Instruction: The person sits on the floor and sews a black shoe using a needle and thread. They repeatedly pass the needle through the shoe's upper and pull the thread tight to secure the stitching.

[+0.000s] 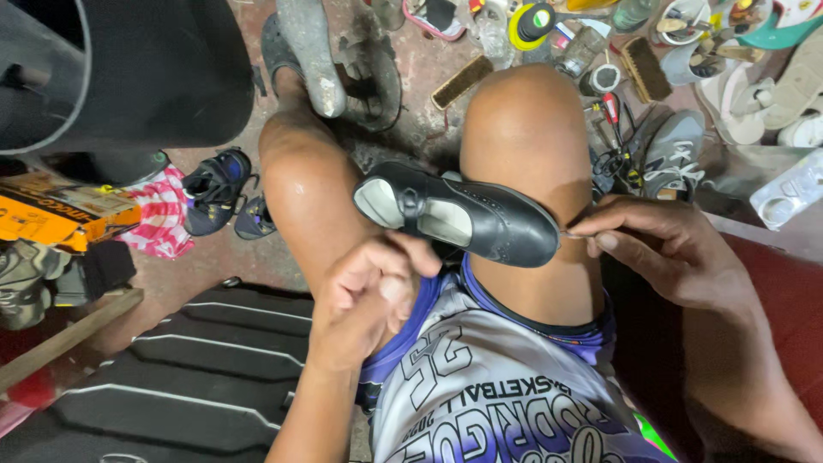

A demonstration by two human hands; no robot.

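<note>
A small black leather strap shoe [480, 219] rests across my two bare knees, its toe pointing right and its pale insole showing. My left hand [369, 291] is curled against the shoe's near side, fingers bent at its lower edge. At the toe, the fingertips of my right hand [664, 244] pinch a thin needle-like tool [573, 233] whose tip touches the shoe. I cannot see any thread.
The stained floor ahead holds several brushes [461, 81], tape rolls [531, 21], a red-handled tool [610, 110], sandals [754, 94] and a grey sneaker [673, 154]. A metal shoe last [310, 56] stands between my feet. Small dark sandals [216, 189] and an orange box [60, 214] lie left; a black ribbed mat [206, 369] is near left.
</note>
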